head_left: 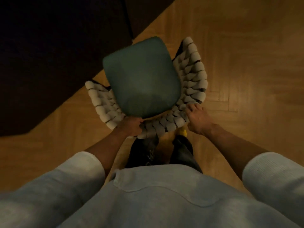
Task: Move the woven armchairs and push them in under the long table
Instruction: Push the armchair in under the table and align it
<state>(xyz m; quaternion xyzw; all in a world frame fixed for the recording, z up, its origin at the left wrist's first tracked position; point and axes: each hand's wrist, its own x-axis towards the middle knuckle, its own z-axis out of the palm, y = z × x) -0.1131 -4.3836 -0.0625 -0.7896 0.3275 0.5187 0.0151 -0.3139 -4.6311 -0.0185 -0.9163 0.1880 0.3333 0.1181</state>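
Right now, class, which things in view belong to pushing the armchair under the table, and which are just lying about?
Belonging to the job: cream woven-rope armchair with teal seat cushion; dark long table; left hand and right hand, both gripping the armchair's back.
Just there: pale wooden parquet floor; small yellow thing below the armchair's back, too hidden to identify.

My left hand [132, 126] and right hand [196, 119] grip the cream woven armchair [192, 78] with its green cushion [141, 76], beside the dark long table [49, 55].
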